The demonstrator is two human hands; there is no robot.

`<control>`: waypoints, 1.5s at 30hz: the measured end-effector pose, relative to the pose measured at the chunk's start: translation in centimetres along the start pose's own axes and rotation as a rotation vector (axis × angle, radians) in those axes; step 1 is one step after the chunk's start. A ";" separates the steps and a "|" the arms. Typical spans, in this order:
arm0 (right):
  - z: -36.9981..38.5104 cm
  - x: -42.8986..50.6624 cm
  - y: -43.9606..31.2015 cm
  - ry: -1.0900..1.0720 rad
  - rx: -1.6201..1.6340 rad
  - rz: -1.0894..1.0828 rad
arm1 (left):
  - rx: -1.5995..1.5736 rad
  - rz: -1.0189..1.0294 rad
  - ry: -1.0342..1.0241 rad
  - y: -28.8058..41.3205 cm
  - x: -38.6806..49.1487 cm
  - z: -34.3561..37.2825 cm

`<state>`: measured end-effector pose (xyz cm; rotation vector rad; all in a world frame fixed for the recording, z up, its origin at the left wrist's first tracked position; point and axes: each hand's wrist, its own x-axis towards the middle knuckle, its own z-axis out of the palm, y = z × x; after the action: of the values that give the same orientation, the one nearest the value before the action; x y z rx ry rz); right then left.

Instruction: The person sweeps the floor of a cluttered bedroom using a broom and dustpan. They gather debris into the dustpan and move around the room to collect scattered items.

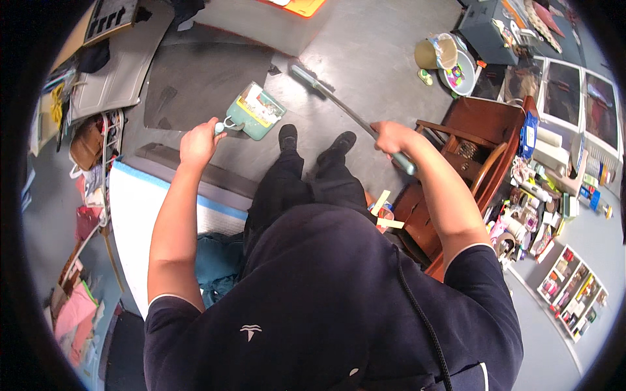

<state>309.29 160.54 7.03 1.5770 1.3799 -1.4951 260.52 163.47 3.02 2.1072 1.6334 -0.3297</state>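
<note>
My left hand [198,145] grips the handle of a green dustpan [257,119], held ahead of my feet. The pan bears a yellow and white label with writing. In my right hand [392,138] is the grey shaft of a broom [348,108], slanting away to the upper left. Its narrow head [303,76] reaches the grey floor [352,54], with dark bristles or shadow along its edge. A small dark scrap [274,70] lies on the floor between the broom head and a dark mat [205,83].
A bed [142,205] borders me on the left. To my right stands a brown wooden dresser [481,117] with an open drawer front. Beyond it are a waste bin [430,53], a light blue basin [462,73] and a green shoe [424,76]. A cardboard-like panel [274,24] rests ahead.
</note>
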 end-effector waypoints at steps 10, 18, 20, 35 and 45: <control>7.4 8.5 -7.8 -0.041 -0.209 -0.042 | -0.023 -0.025 -0.043 -1.3 1.7 1.4; 7.1 3.1 -6.7 -0.219 -0.198 -0.152 | 0.004 -0.033 -0.077 -0.3 2.3 1.0; 4.8 0.5 -5.1 -0.245 -0.046 -0.098 | 0.011 -0.047 -0.111 0.0 2.1 0.8; 2.9 3.2 -4.3 -0.084 -0.144 -0.002 | 0.013 -0.099 -0.181 0.7 2.1 0.3; 5.6 1.0 -9.5 -0.282 -0.174 -0.124 | 0.017 -0.078 -0.128 -0.2 2.0 1.3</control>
<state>298.38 158.79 7.15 1.1436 1.4197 -1.5541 261.02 164.60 0.98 1.9941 1.6453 -0.4947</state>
